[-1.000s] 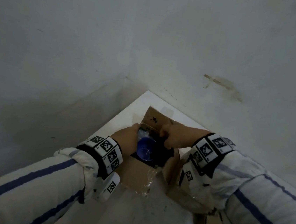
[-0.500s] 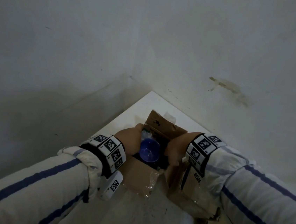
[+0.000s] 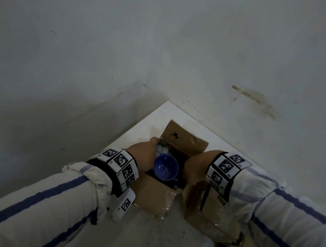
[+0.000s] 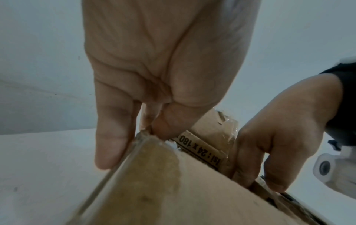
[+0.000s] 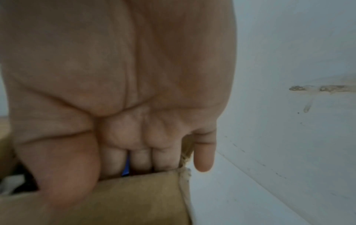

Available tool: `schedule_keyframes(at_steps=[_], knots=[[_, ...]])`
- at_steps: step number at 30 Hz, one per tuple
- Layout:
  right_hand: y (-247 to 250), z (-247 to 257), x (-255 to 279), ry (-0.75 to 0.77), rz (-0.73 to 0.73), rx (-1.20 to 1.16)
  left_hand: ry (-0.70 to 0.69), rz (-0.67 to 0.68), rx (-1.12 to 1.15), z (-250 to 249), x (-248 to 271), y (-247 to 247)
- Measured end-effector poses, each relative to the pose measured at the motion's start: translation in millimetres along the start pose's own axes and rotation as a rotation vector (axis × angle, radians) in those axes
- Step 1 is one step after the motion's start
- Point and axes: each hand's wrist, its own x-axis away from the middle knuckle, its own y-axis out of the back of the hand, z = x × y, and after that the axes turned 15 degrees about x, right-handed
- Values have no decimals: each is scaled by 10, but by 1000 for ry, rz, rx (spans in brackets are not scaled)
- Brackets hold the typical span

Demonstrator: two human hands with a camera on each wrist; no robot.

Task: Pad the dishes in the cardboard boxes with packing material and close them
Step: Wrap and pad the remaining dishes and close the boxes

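Gripping opposite walls of an open cardboard box (image 3: pixel 156 195) at the white counter's (image 3: pixel 154 122) far corner: left hand (image 3: pixel 142 157), right hand (image 3: pixel 198 165), blue bowl (image 3: pixel 165 169) inside, mouth up.

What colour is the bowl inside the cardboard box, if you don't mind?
The bowl is blue; the head view shows it best.

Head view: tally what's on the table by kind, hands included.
Cardboard box: 1, open, flaps up
Blue bowl: 1, inside the box
Clear packing material: 1 wad, beside the bowl
Hands: 2, left hand and right hand, each gripping a box wall
Total: 5
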Motion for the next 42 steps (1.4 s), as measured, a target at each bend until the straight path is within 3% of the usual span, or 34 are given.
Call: schedule_keyframes(at_steps=[4, 9, 12, 16, 18, 23, 29, 38, 42], knots=[[58, 29, -84, -2, 101, -111, -5, 13, -12, -18, 6, 6], [-16, 58, -62, 25, 76, -90, 8, -5, -33, -13, 10, -7], [-65, -17, 78, 34, -70, -42, 33, -11, -64, -41, 58, 4], [-108, -152, 465, 27, -384, -241, 81, -139, -237, -265, 208, 14], [-277, -198, 638, -3, -456, -341, 36, -172, -332, -501, 283, -31], [-1054, -280, 987, -111, -543, -596, -113, -37, -244, -1225, 361, -519], [-2390, -476, 1438, -391, -670, -991, -219, 143, -214, -2207, 330, -1709], [-4465, -733, 2196, -819, -665, -1297, -359, 415, -185, -3663, 526, -3731], [-5365, -866, 2428, -1132, -626, -1374, -424, 485, -201, -3983, 625, -4324]])
